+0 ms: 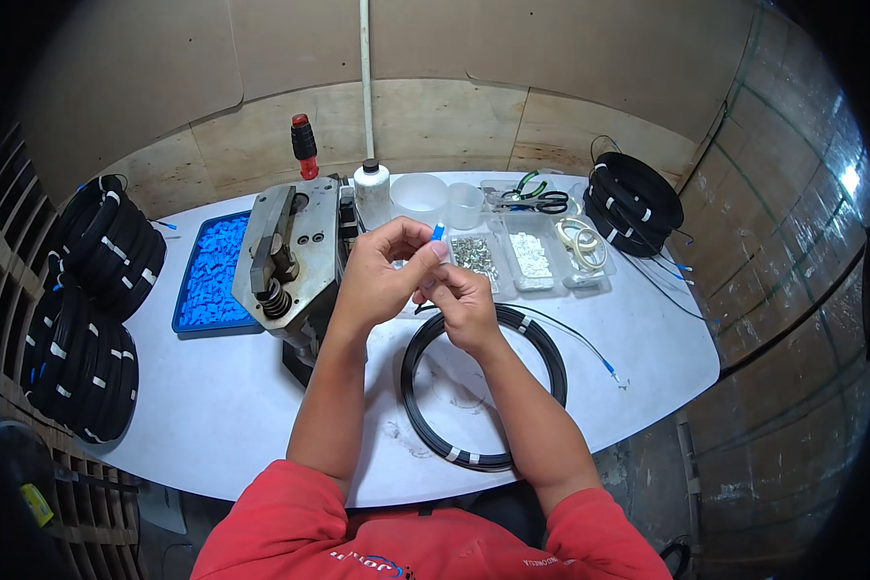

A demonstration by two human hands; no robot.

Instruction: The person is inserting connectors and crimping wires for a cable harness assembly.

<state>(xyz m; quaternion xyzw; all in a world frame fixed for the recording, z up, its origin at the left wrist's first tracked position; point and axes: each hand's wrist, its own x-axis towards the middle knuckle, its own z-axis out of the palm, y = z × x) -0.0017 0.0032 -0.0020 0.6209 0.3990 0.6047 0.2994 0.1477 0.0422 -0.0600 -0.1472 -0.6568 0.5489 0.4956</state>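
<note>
My left hand (385, 269) pinches a small blue connector sleeve (438, 232) between thumb and index finger, its tip sticking up. Close against it, my right hand (466, 307) has its fingers pressed together; they seem to grip the black cable just below the sleeve, but the grip itself is hidden. Under both hands a coil of black cable (409, 382) lies on the white table (638, 338), bound with white tape. Its loose end stretches to the right and carries another blue sleeve (609, 368).
Left of my hands stands a metal press (300, 242), beside a blue tray (186, 324) of blue sleeves. Behind are a white bottle (371, 198), bowls and a clear divided box (558, 280) with small parts. Black cable coils are stacked left (82, 362) and right (633, 198).
</note>
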